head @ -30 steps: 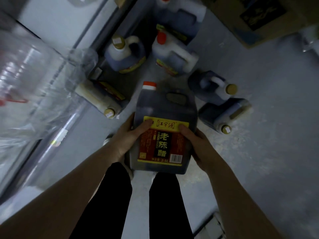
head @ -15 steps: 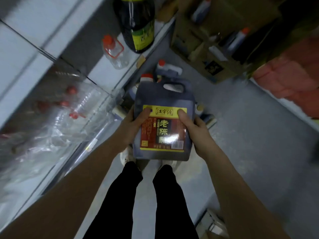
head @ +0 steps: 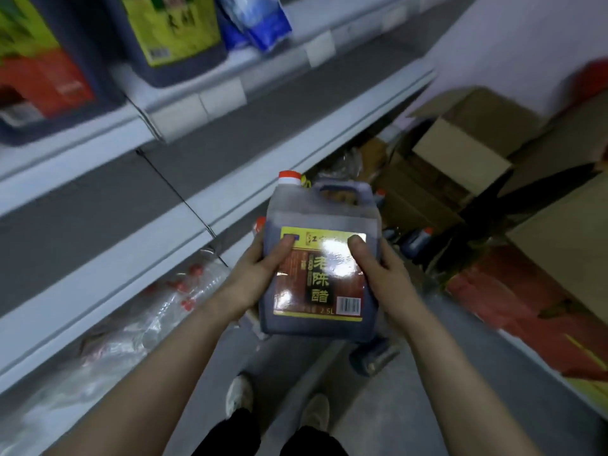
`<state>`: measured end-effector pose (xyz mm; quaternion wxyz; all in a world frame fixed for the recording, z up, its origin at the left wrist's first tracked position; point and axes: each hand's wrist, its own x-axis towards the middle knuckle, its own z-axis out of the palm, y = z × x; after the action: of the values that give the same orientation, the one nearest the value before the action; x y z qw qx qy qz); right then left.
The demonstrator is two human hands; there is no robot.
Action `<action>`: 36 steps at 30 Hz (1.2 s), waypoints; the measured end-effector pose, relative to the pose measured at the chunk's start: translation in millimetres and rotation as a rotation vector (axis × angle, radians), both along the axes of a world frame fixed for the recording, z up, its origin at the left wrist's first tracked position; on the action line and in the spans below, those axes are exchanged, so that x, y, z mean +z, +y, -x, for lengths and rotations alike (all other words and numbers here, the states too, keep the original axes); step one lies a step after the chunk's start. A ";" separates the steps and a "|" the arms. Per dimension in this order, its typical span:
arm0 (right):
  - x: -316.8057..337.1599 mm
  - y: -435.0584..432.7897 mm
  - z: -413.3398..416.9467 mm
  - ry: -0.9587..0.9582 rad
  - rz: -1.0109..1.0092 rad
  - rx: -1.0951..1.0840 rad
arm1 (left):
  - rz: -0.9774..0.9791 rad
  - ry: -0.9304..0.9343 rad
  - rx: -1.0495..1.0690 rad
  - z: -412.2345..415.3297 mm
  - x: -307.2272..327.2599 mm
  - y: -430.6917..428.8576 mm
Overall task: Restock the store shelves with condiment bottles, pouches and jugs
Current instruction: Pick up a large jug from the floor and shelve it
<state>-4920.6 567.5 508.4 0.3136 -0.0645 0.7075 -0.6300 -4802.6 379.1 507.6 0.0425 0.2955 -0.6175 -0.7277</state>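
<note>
Jug [head: 324, 212] lifted (upright), between left hand [head: 255, 279], right hand [head: 385, 276]

Centre: held jug [head: 320, 258] between left hand [head: 260, 274] and right hand [head: 385, 278], over floor [head: 378, 406]. Shelf jug [head: 171, 34] at top shelf [head: 230, 93] front edge, pouch [head: 260, 21] right of it. Boxes [head: 460, 149] on floor, right.

Bare forearms, black trousers [head: 230, 436], pale sneakers [head: 239, 394].

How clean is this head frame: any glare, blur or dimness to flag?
Head view: glare whitens the upper label of the vinegar jug, gripped by left hand and right hand; the green-labelled jug on the upper shelf and the cardboard boxes are motion-blurred; the aisle is dim overall.
</note>
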 end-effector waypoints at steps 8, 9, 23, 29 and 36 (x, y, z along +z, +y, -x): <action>129.8 -23.3 17.3 0.257 0.121 0.089 | 0.257 0.254 0.030 1.2 127.9 -12.6; 145.8 -26.7 18.5 0.299 0.128 0.096 | 0.286 0.279 0.045 1.0 143.8 -14.7; 296.9 -86.1 17.4 0.630 0.299 0.215 | 0.563 0.519 0.064 -24.8 302.1 -62.4; 324.3 -110.2 16.4 0.674 0.384 0.223 | 0.607 0.588 0.051 -28.0 331.6 -88.3; 333.2 -139.1 29.8 0.679 0.448 0.251 | 0.648 0.639 0.077 -26.8 342.9 -103.9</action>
<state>-4950.4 428.4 841.7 0.1152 -0.4206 0.6029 -0.6680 -4775.8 275.2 850.4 0.3483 0.0504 -0.7576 -0.5498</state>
